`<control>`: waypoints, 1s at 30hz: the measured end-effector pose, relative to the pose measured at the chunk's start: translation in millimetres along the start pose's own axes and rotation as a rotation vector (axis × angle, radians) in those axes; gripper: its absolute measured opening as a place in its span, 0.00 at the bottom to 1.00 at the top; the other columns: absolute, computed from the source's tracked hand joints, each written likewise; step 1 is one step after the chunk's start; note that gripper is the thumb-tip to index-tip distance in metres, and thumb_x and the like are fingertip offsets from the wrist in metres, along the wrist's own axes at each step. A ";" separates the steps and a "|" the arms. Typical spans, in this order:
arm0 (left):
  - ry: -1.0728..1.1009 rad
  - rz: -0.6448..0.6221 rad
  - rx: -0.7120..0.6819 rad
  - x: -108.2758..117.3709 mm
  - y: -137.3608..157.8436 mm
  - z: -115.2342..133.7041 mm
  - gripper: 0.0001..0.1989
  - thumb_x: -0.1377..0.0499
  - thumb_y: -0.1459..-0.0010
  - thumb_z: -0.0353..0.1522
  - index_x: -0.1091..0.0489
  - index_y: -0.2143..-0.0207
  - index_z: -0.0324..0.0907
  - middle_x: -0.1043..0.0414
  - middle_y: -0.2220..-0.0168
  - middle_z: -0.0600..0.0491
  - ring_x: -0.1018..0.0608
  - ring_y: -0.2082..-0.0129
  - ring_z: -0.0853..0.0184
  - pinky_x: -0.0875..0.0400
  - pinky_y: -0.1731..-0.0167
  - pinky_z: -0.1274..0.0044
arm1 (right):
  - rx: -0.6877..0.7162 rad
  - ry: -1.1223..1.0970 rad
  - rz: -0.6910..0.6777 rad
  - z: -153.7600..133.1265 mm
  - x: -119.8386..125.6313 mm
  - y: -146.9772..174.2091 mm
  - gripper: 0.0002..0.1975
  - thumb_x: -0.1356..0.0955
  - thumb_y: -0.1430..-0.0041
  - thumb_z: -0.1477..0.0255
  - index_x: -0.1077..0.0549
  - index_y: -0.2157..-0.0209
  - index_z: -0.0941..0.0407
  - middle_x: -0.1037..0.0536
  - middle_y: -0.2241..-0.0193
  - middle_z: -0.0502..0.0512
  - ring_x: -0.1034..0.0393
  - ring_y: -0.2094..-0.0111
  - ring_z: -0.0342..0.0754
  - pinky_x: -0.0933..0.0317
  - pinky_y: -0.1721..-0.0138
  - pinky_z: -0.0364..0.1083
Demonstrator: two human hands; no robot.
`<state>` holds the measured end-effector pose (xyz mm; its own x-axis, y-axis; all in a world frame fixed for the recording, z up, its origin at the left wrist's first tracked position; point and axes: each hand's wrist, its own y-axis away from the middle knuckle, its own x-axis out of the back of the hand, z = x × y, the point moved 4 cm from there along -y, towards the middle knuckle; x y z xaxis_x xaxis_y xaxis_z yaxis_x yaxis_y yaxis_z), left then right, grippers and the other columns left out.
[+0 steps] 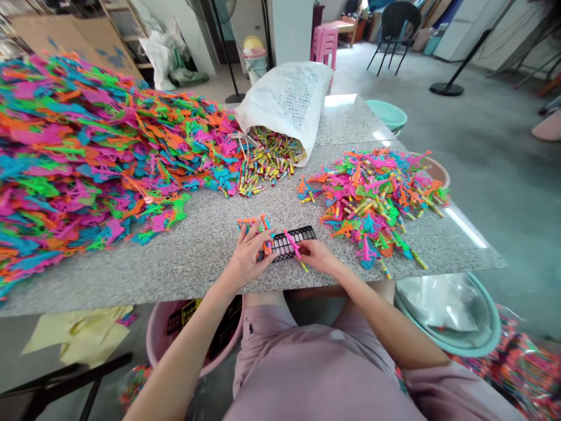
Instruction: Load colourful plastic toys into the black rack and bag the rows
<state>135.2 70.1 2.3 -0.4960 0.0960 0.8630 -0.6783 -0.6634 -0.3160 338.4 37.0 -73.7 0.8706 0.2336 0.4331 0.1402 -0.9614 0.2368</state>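
A black lattice plastic rack (pixel 305 233) lies on the stone table near its front edge. My left hand (pixel 248 257) grips its left end, thumb on the near side and fingers reaching across the top. Small orange and blue plastic pieces (pixel 251 222) show at that end, partly hidden by the fingers. My right hand (pixel 319 256) is closed in a pinch at the rack's right part. Between its fingertips is a pink plastic toy piece (pixel 291 243), slanted across the rack, with a yellow tip at its near end.
A large heap of colourful plastic pieces (pixel 100 158) covers the left. A white sack (pixel 289 93) spills small striped tubes (pixel 272 158). At right lies a pile of pieces with tubes (pixel 372 199). Below the edge stand a pink basin (pixel 153 336) and a green basin (pixel 491 327).
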 end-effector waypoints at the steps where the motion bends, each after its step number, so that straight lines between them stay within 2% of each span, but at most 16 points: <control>1: 0.003 -0.003 0.002 0.0 0.0 0.1 0.15 0.43 0.36 0.38 0.31 0.49 0.44 0.29 0.41 0.46 0.48 0.30 0.54 0.59 0.33 0.50 | -0.002 -0.052 -0.032 -0.6 -1.1 1.7 0.06 0.31 0.49 0.78 0.26 0.66 0.59 0.23 0.73 0.49 0.31 0.71 0.42 0.41 0.68 0.39; 4: 0.001 -0.014 -0.004 -0.4 0.8 0.2 0.19 0.44 0.36 0.38 0.34 0.44 0.44 0.30 0.41 0.47 0.49 0.29 0.54 0.59 0.33 0.50 | -0.028 -0.238 -0.001 -4.9 -3.0 3.7 0.06 0.30 0.48 0.76 0.28 0.66 0.59 0.25 0.74 0.48 0.32 0.75 0.41 0.40 0.72 0.39; 8: -0.014 -0.008 -0.021 -1.4 2.0 -1.1 0.22 0.44 0.35 0.38 0.37 0.40 0.44 0.31 0.40 0.47 0.50 0.29 0.55 0.59 0.32 0.50 | -0.048 -0.358 0.046 -12.7 -17.1 -2.4 0.06 0.35 0.39 0.69 0.31 0.67 0.57 0.28 0.79 0.46 0.35 0.81 0.41 0.41 0.78 0.40; 12: -0.013 0.000 -0.031 -1.8 2.4 -1.7 0.21 0.44 0.35 0.37 0.37 0.41 0.44 0.32 0.39 0.48 0.51 0.29 0.55 0.59 0.32 0.51 | -0.052 -0.404 0.048 -17.9 -37.6 -10.1 0.02 0.34 0.41 0.74 0.32 0.65 0.56 0.23 0.73 0.49 0.26 0.73 0.44 0.33 0.70 0.41; 14: -0.008 -0.004 -0.033 -2.0 2.5 -1.6 0.20 0.44 0.35 0.36 0.37 0.42 0.44 0.32 0.39 0.48 0.51 0.29 0.55 0.59 0.32 0.51 | -0.016 -0.314 0.105 -22.1 -40.2 -11.1 0.06 0.32 0.43 0.76 0.32 0.63 0.56 0.21 0.69 0.51 0.24 0.68 0.46 0.32 0.66 0.42; 17: -0.003 0.001 -0.026 -2.3 2.8 -2.0 0.20 0.44 0.35 0.37 0.37 0.42 0.44 0.33 0.38 0.48 0.51 0.29 0.54 0.59 0.32 0.51 | 0.000 0.043 0.160 -31.2 -38.9 -11.5 0.06 0.31 0.45 0.74 0.29 0.63 0.56 0.21 0.70 0.54 0.24 0.68 0.50 0.34 0.65 0.44; 19: 0.001 0.000 -0.019 -2.6 2.8 -1.9 0.21 0.44 0.35 0.37 0.37 0.41 0.45 0.33 0.38 0.48 0.51 0.29 0.55 0.59 0.32 0.51 | 0.009 0.289 0.135 -38.1 -40.3 -13.6 0.05 0.31 0.45 0.73 0.27 0.65 0.57 0.21 0.70 0.57 0.25 0.67 0.53 0.36 0.65 0.45; 22: 0.003 0.008 -0.012 -1.6 2.1 0.1 0.26 0.44 0.35 0.38 0.42 0.36 0.44 0.34 0.37 0.46 0.52 0.29 0.55 0.59 0.32 0.52 | 0.067 0.506 0.075 -47.1 -47.9 -18.9 0.10 0.34 0.43 0.75 0.25 0.59 0.60 0.19 0.65 0.62 0.24 0.63 0.55 0.37 0.63 0.46; 24: -0.013 0.007 -0.010 -0.9 1.2 2.4 0.29 0.43 0.36 0.39 0.44 0.35 0.45 0.37 0.36 0.46 0.52 0.29 0.54 0.58 0.32 0.52 | 0.118 0.571 0.038 -50.8 -54.2 -21.5 0.13 0.35 0.42 0.77 0.26 0.55 0.61 0.19 0.62 0.64 0.24 0.61 0.56 0.37 0.63 0.46; 26: -0.043 0.009 -0.014 -0.9 0.4 4.5 0.25 0.43 0.36 0.39 0.38 0.38 0.48 0.37 0.35 0.48 0.50 0.29 0.53 0.57 0.32 0.52 | 0.164 0.587 -0.001 -52.6 -56.4 -22.6 0.15 0.35 0.41 0.77 0.27 0.52 0.61 0.19 0.62 0.64 0.24 0.61 0.55 0.37 0.63 0.45; 28: -0.063 0.029 -0.016 -1.3 0.1 4.8 0.18 0.42 0.36 0.38 0.30 0.45 0.49 0.35 0.36 0.50 0.48 0.30 0.53 0.56 0.33 0.51 | 0.213 0.564 -0.065 -53.2 -50.7 -23.6 0.17 0.34 0.41 0.77 0.28 0.50 0.61 0.19 0.63 0.62 0.24 0.61 0.54 0.37 0.63 0.44; 30: -0.063 0.057 -0.017 -2.5 0.3 3.5 0.15 0.42 0.37 0.36 0.28 0.49 0.48 0.33 0.38 0.49 0.46 0.30 0.53 0.55 0.33 0.51 | 0.253 0.534 -0.166 -52.6 -35.0 -27.9 0.18 0.30 0.44 0.76 0.27 0.50 0.59 0.19 0.63 0.59 0.24 0.61 0.52 0.36 0.62 0.43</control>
<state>138.1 67.0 1.5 -0.4991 0.0109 0.8665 -0.6594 -0.6536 -0.3716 279.3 63.2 -49.7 0.4798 0.3605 0.7999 0.4181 -0.8954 0.1528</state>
